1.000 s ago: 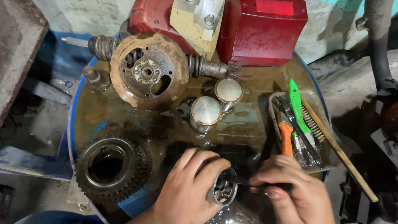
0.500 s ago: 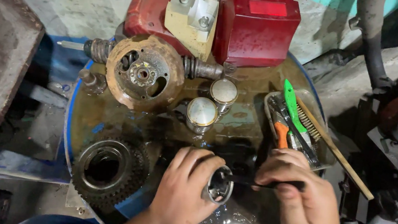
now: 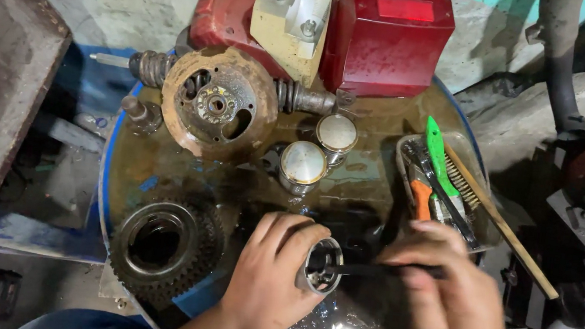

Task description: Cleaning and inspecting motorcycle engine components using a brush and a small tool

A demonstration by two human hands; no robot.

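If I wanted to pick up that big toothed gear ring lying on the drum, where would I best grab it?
Probably from straight above. The toothed gear ring lies flat on the drum top, so its open centre faces up. Hook fingers into the hole and press the thumb on the outer teeth, at the left edge, away from the left hand. The surface looks oily, so grip firmly.

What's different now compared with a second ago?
Very little. The left hand holds the small metal cylinder as before, and the right hand keeps the dark tool poked into its open end, with only slight shifts. The two pistons, the gear and the tool tray stayed put.
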